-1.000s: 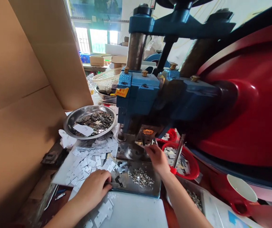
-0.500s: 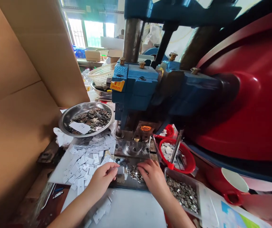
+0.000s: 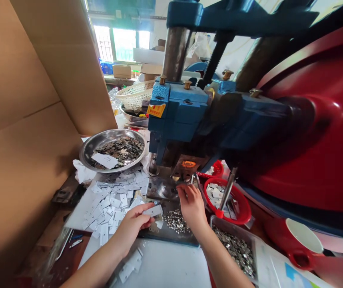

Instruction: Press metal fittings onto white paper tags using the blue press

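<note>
My left hand (image 3: 131, 226) pinches a small flat metal plate (image 3: 152, 211) just above the grey work tray (image 3: 176, 237). My right hand (image 3: 191, 205) reaches up to the steel die block (image 3: 162, 188) under the blue press (image 3: 183, 116), fingertips pinched together at the die; whatever they hold is too small to see. A heap of small shiny rivets (image 3: 176, 222) lies between my two hands. Many loose white metal plates (image 3: 114, 200) are spread out to the left of the die.
A steel bowl (image 3: 87, 150) of dark stamped parts sits at the left rear. A red bowl (image 3: 243, 206) and a tray of rivets (image 3: 234, 246) lie to the right, a red mug (image 3: 297, 244) beyond. Cardboard walls off the left. A large red flywheel housing (image 3: 315, 140) fills the right.
My right hand went from the die to the rivet heap and back up to the die. My left hand picked a plate from the pile and lifted it.
</note>
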Action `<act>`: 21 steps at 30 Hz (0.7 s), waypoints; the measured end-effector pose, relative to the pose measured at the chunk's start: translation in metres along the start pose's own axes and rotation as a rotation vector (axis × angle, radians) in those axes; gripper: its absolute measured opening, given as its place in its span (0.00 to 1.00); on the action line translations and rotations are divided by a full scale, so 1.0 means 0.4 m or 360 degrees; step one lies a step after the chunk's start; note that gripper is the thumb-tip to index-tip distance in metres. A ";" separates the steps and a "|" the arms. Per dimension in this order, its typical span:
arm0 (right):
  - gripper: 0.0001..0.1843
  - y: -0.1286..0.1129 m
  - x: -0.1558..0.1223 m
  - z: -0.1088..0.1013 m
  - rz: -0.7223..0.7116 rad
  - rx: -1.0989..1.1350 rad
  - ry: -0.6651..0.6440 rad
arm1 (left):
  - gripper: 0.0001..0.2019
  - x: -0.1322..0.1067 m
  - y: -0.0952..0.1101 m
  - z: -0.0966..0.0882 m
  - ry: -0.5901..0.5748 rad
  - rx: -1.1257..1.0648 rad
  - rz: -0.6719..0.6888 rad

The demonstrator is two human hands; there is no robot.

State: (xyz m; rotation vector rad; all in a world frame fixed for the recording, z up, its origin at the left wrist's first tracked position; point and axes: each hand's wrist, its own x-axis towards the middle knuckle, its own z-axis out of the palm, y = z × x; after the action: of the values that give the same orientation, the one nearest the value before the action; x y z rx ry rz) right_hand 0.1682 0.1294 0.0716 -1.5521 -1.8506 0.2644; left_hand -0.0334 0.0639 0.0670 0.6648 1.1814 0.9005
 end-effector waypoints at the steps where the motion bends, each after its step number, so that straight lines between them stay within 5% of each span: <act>1: 0.14 -0.002 0.020 0.007 0.0022 -0.0037 0.0011 | 0.24 0.002 0.002 0.005 -0.0012 -0.0028 -0.0015; 7: 0.10 0.014 0.079 0.047 0.0215 -0.0111 0.0001 | 0.27 0.002 0.021 0.029 -0.0085 -0.0197 -0.0025; 21: 0.10 0.026 0.089 0.035 0.0266 0.0052 -0.0068 | 0.30 -0.006 0.045 0.046 -0.0130 -0.0261 -0.0014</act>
State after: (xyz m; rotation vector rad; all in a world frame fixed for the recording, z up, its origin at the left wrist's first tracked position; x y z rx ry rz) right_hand 0.1661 0.1687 0.0687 -1.6927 -1.7415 0.4049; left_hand -0.0204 0.0710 0.0879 0.5582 1.0254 0.9434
